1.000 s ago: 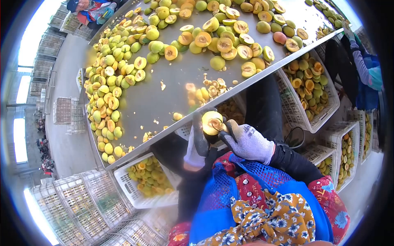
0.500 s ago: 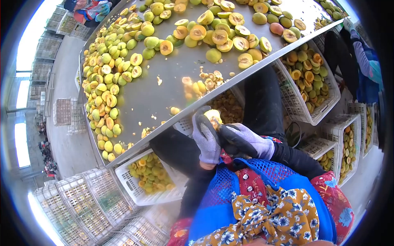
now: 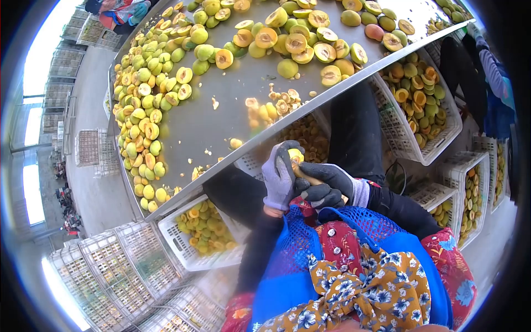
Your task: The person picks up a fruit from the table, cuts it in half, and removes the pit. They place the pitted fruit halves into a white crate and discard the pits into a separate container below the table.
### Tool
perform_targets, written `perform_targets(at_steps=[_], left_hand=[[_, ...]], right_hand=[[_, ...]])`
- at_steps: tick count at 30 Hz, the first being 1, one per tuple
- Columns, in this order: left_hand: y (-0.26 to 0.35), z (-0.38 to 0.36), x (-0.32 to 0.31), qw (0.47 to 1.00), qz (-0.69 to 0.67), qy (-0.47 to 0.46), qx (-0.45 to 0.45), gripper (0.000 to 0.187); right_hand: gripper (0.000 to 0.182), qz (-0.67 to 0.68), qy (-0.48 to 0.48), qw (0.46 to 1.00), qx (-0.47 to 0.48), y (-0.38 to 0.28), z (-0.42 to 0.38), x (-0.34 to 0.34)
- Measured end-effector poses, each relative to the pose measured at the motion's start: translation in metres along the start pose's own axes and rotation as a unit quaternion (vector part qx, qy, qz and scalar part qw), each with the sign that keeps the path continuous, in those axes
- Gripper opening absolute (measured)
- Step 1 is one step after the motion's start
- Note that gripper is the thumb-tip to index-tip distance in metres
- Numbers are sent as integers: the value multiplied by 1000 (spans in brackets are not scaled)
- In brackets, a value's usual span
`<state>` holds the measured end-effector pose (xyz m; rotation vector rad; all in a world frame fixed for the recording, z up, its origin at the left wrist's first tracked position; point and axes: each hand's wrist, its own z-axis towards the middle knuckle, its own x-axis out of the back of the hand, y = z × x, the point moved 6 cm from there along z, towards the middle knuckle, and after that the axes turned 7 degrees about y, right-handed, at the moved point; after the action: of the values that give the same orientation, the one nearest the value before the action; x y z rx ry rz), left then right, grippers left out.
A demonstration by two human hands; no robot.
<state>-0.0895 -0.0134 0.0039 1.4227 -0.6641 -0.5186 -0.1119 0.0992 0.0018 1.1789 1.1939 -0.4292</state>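
My left hand [image 3: 279, 176], in a lilac and dark grey glove, is closed around a yellow fruit piece [image 3: 296, 155] just beyond the table edge. Against it, my right hand [image 3: 332, 181], gloved alike, is wrapped round a tan handle [image 3: 311, 180]; the tool's working end is hidden at the fruit. Both hands are close together above my lap. On the metal table [image 3: 193, 130] lie many halved yellow-green fruits [image 3: 266, 37], and a small heap of pits and scraps [image 3: 285, 103] sits near its edge.
Crates of fruit stand left [image 3: 202, 229] and right [image 3: 417, 105] below the table, with further ones at far right. Stacked mesh crates [image 3: 116, 265] are at lower left. A co-worker's sleeve [image 3: 496, 72] shows at right, another person [image 3: 119, 14] at top left.
The fruit piece has turned and sits lower in my left fingers. My right hand has rolled, and the tan handle now shows in it.
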Motion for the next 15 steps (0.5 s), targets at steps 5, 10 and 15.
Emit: perform_targets(at_steps=[5,10,15], left_hand=[[-5,-1,-9,987,-153,0,38,44],[-4,-4,-11,966,-238,16,100,42],[-66,-9,12,888,-361,168,231,43]], right_hand=[[39,44,-33,998,-24,3,0,-3],[38,29,-67,997,-17,5,3,-14],[44,-199,18,971,132,19,-20,-84]])
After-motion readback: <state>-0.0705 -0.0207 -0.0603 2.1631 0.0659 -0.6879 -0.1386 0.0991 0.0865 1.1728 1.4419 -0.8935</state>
